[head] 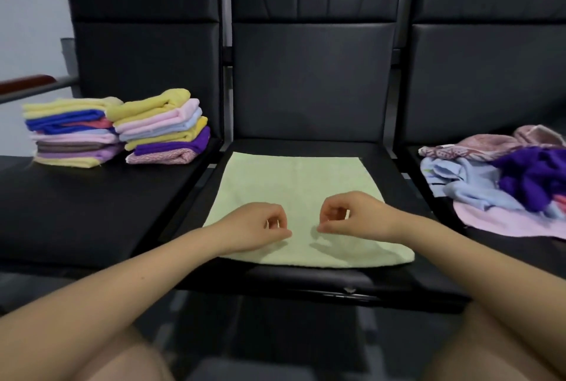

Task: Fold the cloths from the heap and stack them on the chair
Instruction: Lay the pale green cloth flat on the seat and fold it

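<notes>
A pale green square terry cloth [294,184] lies flat on the seat of the middle black padded chair [312,80]. Both hands are above its near part. The left hand [260,224] has its fingers curled, thumb and forefinger tip together; the right hand [346,217] is the same, and the two pinches are close to each other with a small gap between. Whether the fingertips really hold cloth or only touch it, I cannot tell.

Far to the left of the left fingers, on the left black chair seat [76,206], two stacks of folded coloured cloths [119,129] stand side by side, touching. Far to the right of the right fingers, on the right chair, lies the loose heap of unfolded cloths [502,178], in pink, light blue and purple.
</notes>
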Tool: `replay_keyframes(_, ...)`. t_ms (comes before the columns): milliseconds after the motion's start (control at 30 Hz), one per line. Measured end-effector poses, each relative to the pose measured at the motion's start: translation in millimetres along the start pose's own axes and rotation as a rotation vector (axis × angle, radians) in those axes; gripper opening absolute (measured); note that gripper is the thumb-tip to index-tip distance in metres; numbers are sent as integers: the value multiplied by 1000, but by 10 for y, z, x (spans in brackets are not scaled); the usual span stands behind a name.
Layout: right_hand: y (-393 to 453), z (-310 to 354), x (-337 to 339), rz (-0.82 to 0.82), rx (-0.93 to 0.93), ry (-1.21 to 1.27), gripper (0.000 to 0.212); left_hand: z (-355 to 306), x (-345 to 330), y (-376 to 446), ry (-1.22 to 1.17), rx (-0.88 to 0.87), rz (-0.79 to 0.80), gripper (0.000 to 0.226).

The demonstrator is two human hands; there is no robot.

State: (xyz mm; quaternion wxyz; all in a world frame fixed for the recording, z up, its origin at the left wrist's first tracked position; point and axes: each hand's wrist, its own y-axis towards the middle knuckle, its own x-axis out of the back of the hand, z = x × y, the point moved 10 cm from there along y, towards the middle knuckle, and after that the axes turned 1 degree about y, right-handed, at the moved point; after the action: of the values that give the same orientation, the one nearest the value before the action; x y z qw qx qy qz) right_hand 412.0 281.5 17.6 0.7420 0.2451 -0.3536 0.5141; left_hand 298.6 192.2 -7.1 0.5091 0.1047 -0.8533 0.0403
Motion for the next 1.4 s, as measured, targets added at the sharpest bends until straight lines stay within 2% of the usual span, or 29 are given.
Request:
replay_keyframes(167,-149,98,-397,185,80,-349,26,-107,-194,-193,123,-101,68,16)
replay_keyframes(233,-130,106,-457,167,126,-420,19,-145,-222,-223,164,-147,54,29)
replay_keyframes(300,-81,122,-390,88,133,-383,12,-178,-248,-214,232,-204,46,42)
replay_keyframes(333,-53,115,-320,33,121,-343,9,-200,-236,-195,253,-227,21,40)
replay_keyframes(400,-20,106,-193,-63,109,-282,5,-230,-141,-139,234,-226,-73,22)
replay_keyframes(467,4,83,-155,-66,103,-301,17,-204,5,-73,157,-164,-175,9)
replay_keyframes(533,54,6,-188,-7,52,-410,30,-126,115,-3,134,-105,-229,8)
replay_keyframes(633,133,-85,-74,-20,30,-503,17,-51,241,60,254,-88,-230,19)
replay_keyframes(733,112,-279,251,-111,-35,-404,16,96,333,103,440,-94,-182,33)
replay_keyframes(800,40,-431,458,-175,-75,-316,24,294,388,104,441,-69,-128,44)
replay_keyframes(867,-57,-594,623,-239,-119,-215,31,494,479,53,338,-37,-109,51)
replay_keyframes(967,-213,-805,776,-312,-162,-37,26,724,655,-78,59,2,-221,55)
replay_keyframes(1033,-298,-880,798,-335,-165,113,29,820,702,-163,-102,42,-266,48)
replay_keyframes(1133,-368,-854,694,-302,-165,302,30,773,696,-270,-205,80,-253,34)
replay_keyframes(1200,-379,-812,588,-254,-190,362,26,734,702,-330,-277,87,-256,41)
replay_keyframes(1300,-386,-811,449,-149,-240,419,29,645,667,-412,-384,77,-234,48)
replay_keyframes(1400,-412,-761,401,-90,-251,544,37,590,663,-444,-375,82,-208,28)
